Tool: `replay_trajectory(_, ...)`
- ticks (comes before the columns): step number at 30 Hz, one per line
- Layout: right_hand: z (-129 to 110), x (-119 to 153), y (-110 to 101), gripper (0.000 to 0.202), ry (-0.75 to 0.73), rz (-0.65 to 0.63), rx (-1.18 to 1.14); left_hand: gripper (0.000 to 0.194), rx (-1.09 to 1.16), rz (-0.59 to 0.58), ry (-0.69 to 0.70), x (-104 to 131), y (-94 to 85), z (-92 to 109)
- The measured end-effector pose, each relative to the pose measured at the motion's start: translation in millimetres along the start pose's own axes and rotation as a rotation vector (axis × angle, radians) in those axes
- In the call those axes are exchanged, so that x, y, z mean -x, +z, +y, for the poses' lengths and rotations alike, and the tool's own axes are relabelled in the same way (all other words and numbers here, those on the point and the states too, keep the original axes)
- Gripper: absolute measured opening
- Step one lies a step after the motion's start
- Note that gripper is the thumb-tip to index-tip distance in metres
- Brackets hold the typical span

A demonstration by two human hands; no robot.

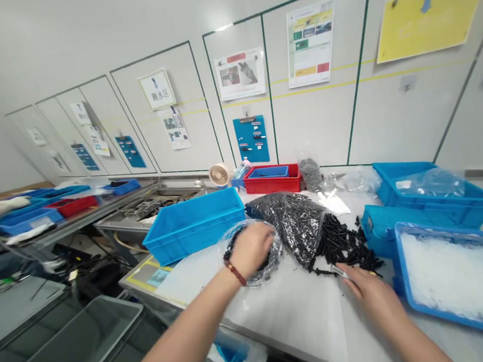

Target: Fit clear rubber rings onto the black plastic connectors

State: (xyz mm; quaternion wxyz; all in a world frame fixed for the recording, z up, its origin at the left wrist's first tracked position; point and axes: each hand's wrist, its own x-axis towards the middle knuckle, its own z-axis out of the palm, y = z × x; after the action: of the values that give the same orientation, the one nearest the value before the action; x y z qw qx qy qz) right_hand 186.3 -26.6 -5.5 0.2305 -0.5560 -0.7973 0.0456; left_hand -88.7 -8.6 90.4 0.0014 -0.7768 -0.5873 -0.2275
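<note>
My left hand (251,248) is over a clear plastic bag (274,258) that holds small black parts. Its fingers curl down into the bag's mouth, and the fingertips are hidden. My right hand (374,293) rests low over the white tabletop with thumb and fingers pinched on a small whitish tube-like piece (340,272). That piece points at the near edge of a heap of slim black plastic parts (344,242). The heap spills from a large shiny black bag (292,221) lying between my hands.
A blue bin (194,224) stands behind my left hand. To the right, a blue tray (465,309) holds many small white translucent pieces, beside more blue bins (481,200). At the back are a red bin (274,184) and a small fan (220,174). Another person's gloved hand (17,202) shows far left.
</note>
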Motion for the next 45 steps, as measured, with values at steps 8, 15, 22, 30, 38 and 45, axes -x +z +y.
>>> replay_trajectory(8,-9,-2,-7,0.025,-0.029,-0.071,-0.025,0.015,0.867,-0.369,-0.014,-6,101.6,80)
replay_trajectory(15,-14,-1,-18,0.022,0.151,-0.145,0.194,0.041,1.336,-0.595,-0.203,-17,107.7,62)
replay_trajectory(22,-20,3,-8,0.017,0.019,-0.086,0.352,0.043,1.856,-0.974,-0.428,-9,101.5,55)
replay_trajectory(30,-15,8,2,0.025,-0.105,0.128,0.39,0.04,1.84,-0.951,-0.416,-7,113.7,55)
replay_trajectory(38,-13,2,-8,0.024,0.053,0.028,0.213,0.021,1.197,-0.477,-0.21,-12,101.0,62)
replay_trajectory(45,-1,1,-8,0.029,0.115,0.117,-0.001,0.01,0.167,-0.296,0.175,-2,113.7,71)
